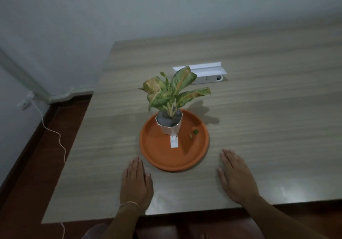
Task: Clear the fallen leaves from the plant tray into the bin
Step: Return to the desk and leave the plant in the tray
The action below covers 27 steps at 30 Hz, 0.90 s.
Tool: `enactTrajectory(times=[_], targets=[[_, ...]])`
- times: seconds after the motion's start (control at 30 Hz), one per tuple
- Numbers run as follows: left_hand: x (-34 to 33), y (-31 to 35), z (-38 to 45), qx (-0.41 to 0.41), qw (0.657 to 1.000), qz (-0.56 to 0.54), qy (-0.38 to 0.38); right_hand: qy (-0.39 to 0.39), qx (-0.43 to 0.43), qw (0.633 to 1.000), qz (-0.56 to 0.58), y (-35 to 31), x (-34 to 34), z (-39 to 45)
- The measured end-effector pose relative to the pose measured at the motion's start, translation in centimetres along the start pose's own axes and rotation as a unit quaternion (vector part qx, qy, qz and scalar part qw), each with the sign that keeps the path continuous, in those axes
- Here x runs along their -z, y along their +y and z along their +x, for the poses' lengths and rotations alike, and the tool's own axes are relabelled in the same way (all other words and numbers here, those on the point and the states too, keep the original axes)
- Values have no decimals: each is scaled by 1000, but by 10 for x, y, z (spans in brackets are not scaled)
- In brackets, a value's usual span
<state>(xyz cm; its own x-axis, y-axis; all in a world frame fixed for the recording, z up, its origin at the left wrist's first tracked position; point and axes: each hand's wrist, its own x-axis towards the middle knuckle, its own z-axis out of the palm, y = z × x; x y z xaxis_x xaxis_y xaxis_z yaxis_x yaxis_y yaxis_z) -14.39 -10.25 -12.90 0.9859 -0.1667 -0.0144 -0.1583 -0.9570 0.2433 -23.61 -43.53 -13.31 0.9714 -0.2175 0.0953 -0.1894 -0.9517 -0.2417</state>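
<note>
1. Fallen leaves [193,133], two small green scraps, lie on the orange plant tray [159,157] right of the pot [169,123]; too small to tell their long axis.
2. Left hand [136,181] and right hand [236,177] rest flat on the bench [268,127], each grip spread and empty, flanking the tray.

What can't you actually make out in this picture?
- Bin: nowhere in the head view, outside the frame.
- Label on the pot: print too small to read.
- Leaf bits on the tray: too small and blurred to count surely.
- Socket box: partly behind the plant.
- Left hand, right hand: palms face down, hidden.
</note>
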Motion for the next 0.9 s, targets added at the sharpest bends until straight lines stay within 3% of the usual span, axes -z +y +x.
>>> enactTrajectory(times=[0.9], targets=[[3,0,-4,-4,1000,11,-10,0,3,1000,-3,-2,4,0]])
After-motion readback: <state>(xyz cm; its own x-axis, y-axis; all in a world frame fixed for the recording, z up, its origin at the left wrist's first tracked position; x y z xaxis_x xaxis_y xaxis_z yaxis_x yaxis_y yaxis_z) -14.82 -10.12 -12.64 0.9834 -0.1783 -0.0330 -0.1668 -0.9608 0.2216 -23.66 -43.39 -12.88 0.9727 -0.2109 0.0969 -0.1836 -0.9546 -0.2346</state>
